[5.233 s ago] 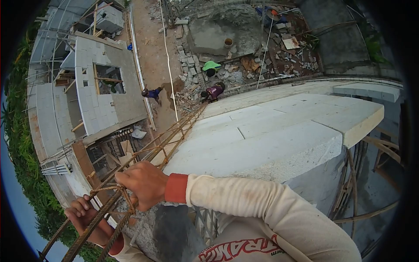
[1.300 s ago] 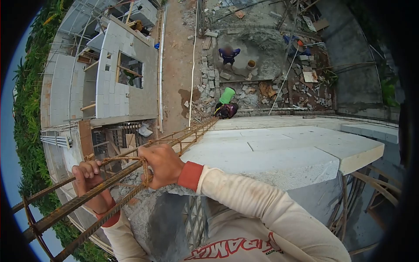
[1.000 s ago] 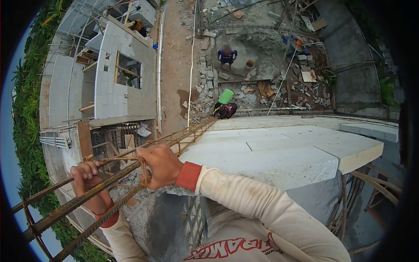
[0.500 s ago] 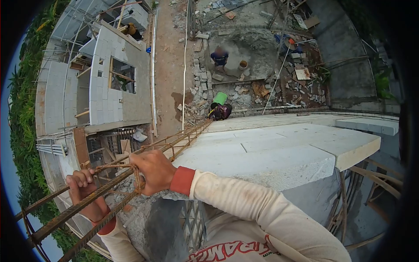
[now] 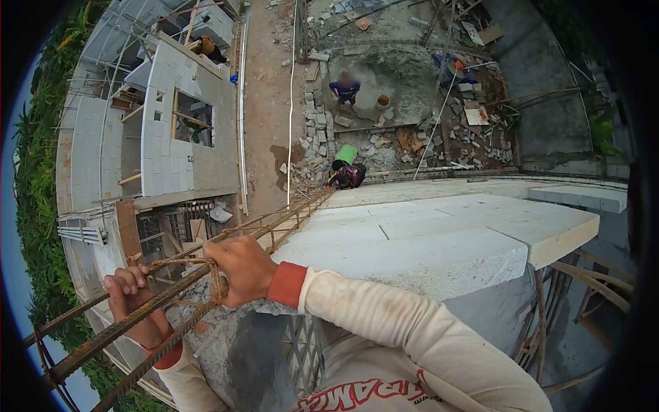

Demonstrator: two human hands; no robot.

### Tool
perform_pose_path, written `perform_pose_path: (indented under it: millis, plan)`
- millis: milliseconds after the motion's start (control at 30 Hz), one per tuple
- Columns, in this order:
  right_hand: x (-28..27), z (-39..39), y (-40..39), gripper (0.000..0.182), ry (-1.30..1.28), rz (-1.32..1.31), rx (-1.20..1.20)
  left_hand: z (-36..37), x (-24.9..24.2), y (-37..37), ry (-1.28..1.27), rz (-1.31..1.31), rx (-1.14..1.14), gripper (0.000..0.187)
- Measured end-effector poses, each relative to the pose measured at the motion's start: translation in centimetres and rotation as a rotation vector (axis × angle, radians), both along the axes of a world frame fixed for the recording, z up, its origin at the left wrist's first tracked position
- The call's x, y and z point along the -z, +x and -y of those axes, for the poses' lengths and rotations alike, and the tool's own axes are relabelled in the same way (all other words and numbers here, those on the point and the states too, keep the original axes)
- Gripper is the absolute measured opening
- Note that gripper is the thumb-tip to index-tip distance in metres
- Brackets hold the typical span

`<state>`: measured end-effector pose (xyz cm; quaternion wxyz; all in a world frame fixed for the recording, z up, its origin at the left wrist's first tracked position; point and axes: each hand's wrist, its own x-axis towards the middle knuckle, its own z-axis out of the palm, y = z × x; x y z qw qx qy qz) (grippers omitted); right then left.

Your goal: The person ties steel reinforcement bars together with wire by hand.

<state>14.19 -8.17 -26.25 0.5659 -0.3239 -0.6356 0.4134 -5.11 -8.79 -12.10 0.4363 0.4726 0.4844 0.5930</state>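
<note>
A rusty rebar cage (image 5: 130, 321) of long ribbed bars and square stirrups runs diagonally from the lower left toward the centre. My right hand (image 5: 240, 269) is closed round a stirrup on its right side. On the other side, my left hand (image 5: 132, 302) has its fingers curled at a bar and stirrup corner, with the palm partly hidden behind the bars. Rough mortar (image 5: 206, 329) lies under the cage. Beside my right forearm is a wall of pale blocks (image 5: 412, 240).
Far below, one person (image 5: 344, 89) stands near a bucket (image 5: 383, 101), and another person (image 5: 349, 176) is by the wall's foot near a green object (image 5: 346, 154). A block building (image 5: 168, 137) stands at left. Wooden poles (image 5: 590, 275) lean at right.
The person standing far below has shifted their arms and stance slightly. Both of my hands and the cage look unmoved.
</note>
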Motion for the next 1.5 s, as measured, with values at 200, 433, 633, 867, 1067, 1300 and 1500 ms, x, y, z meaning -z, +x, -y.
perform_pose_path:
  millis: [200,433,633,867,1067,1300,1500]
  plan:
    - [0.0,-0.1,0.2,0.051,-0.017,0.031,-0.025,0.1,-0.1,0.1,0.003,0.003,0.003,0.037]
    - [-0.2,0.3,0.0,0.050,-0.048,0.061,-0.029,-0.1,0.3,-0.3,0.004,0.057,-0.033,0.036]
    - [-0.2,0.0,0.3,0.047,-0.019,0.032,-0.015,0.0,0.2,-0.1,-0.003,0.032,-0.033,0.038]
    - [-0.4,0.1,0.3,0.047,-0.044,0.040,-0.018,-0.1,0.0,-0.1,-0.020,0.052,-0.036,0.038]
    - [0.1,0.1,0.1,0.049,-0.055,0.053,-0.039,-0.1,0.0,-0.8,-0.064,0.057,-0.050,0.038]
    - [-0.3,0.2,0.4,0.050,-0.060,0.055,-0.033,-0.1,-0.1,-1.1,-0.081,0.050,-0.089,0.040]
    - [-0.3,0.5,0.2,0.052,-0.040,0.064,0.002,-0.2,0.3,-3.5,-0.132,0.040,-0.040,0.040]
